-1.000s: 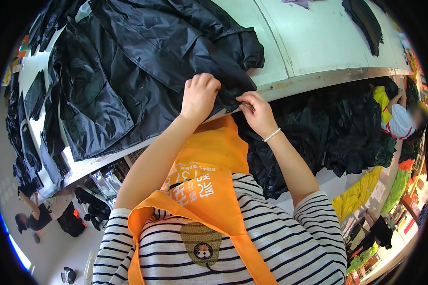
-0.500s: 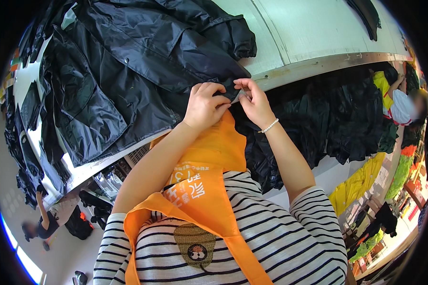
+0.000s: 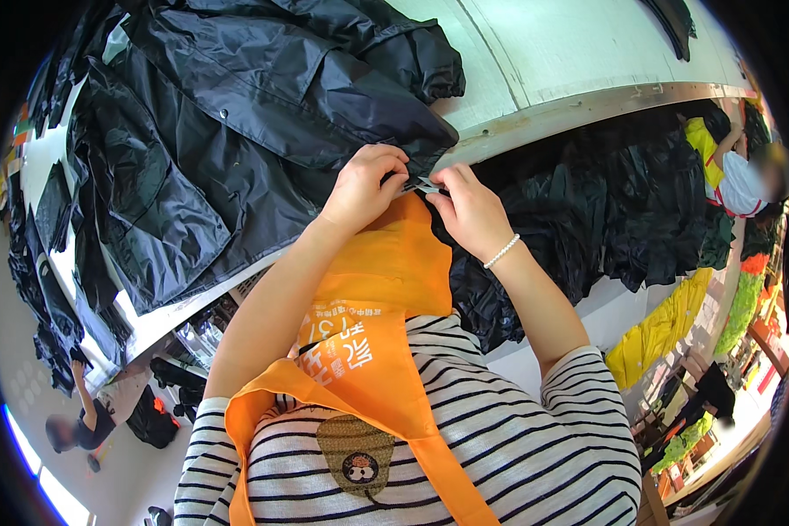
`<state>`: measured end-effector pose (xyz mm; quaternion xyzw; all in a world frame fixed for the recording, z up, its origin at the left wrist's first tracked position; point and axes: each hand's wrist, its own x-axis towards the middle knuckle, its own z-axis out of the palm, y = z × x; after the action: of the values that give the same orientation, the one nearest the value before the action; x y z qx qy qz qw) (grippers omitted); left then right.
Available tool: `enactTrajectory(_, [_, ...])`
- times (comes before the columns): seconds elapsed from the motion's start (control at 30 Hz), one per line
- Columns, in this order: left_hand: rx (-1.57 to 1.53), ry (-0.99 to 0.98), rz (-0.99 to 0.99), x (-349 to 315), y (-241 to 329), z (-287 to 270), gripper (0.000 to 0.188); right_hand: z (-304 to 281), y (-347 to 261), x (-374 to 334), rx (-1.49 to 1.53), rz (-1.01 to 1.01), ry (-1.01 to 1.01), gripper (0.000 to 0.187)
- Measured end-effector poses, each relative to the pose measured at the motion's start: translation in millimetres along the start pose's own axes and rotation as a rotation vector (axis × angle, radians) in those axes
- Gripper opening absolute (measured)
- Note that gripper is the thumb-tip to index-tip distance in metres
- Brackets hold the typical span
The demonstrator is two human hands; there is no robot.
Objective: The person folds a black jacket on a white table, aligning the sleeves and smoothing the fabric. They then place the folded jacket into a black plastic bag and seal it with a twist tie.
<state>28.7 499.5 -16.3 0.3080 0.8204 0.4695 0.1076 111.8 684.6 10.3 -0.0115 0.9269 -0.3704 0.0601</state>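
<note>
A glossy black jacket (image 3: 263,114) with a snap button is spread over the pale table, its near corner reaching the table's front edge. At that corner my left hand (image 3: 366,186) is closed in a pinch on the black fabric. Close beside it, my right hand (image 3: 472,209), with a white bead bracelet at the wrist, pinches a small silver-grey thing (image 3: 426,185). Its pointed shape lies between the two hands; the fingers partly hide it. Below both hands hangs the orange apron (image 3: 368,272) I wear over a striped shirt.
The pale table (image 3: 491,53) has a raised front rim (image 3: 579,110). Black garments (image 3: 579,210) are heaped below it at the right, near a yellow garment (image 3: 662,329). One person (image 3: 749,180) is at the far right, another (image 3: 83,421) at the lower left.
Both hands have shifted slightly. The right hand has come down and turned, its fingers now pointing more toward the left hand. The jacket appears a little higher and further left in view.
</note>
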Motion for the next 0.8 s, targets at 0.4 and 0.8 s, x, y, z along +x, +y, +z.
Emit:
enactTrajectory(0.4, [0.013, -0.003, 0.000, -2, 1, 2, 0.009, 5, -7, 9, -0.136, 0.004, -0.041, 0.012])
enactTrajectory(0.8, [0.014, 0.016, -0.009, -4, 0, 4, 0.010, 10, -8, 13, -0.140, 0.041, -0.046, 0.012])
